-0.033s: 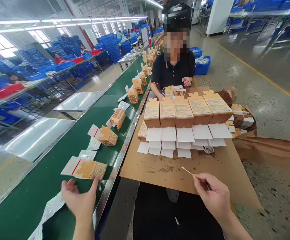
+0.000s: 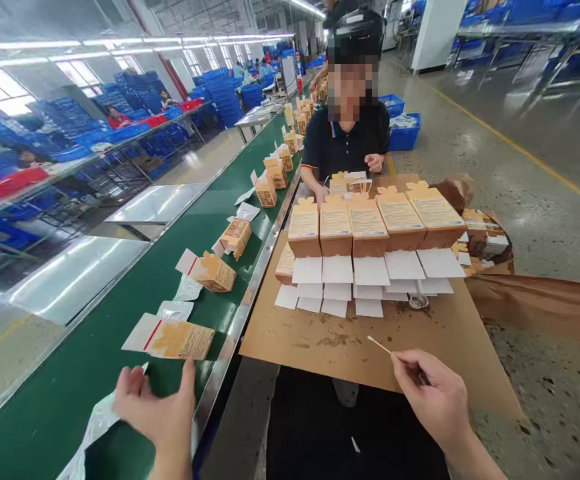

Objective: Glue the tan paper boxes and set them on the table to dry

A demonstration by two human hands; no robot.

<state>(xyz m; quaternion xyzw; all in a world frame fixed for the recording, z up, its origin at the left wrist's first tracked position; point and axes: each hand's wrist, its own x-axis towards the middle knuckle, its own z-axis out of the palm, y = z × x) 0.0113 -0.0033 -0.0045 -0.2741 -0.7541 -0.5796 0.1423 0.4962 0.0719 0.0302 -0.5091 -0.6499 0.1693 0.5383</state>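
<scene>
On the left, over the green conveyor belt (image 2: 60,400), my left hand (image 2: 157,410) is open with thumb and fingers spread. It is nearest to a tan printed carton (image 2: 190,339) lying on its side, its white flap with a red strip pointing left. The thumb tip is just below that carton; I cannot tell if it touches. A silvery pouch (image 2: 95,427) lies on the belt beside this hand. My right hand (image 2: 433,393), above the cardboard sheet's (image 2: 315,340) front edge, pinches a cotton swab (image 2: 380,344), white tip pointing up and left.
Stacked tan cartons (image 2: 353,220) with white flaps hanging toward me stand on the cardboard. Near them lies a small coil (image 2: 418,301). More cartons (image 2: 217,272) and pouches line the belt, edged by a metal rail (image 2: 250,300). A co-worker (image 2: 347,147) sits opposite.
My left hand has drawn back slightly, down and away from the lying carton. My right hand has shifted a little to the right and down with the cotton swab.
</scene>
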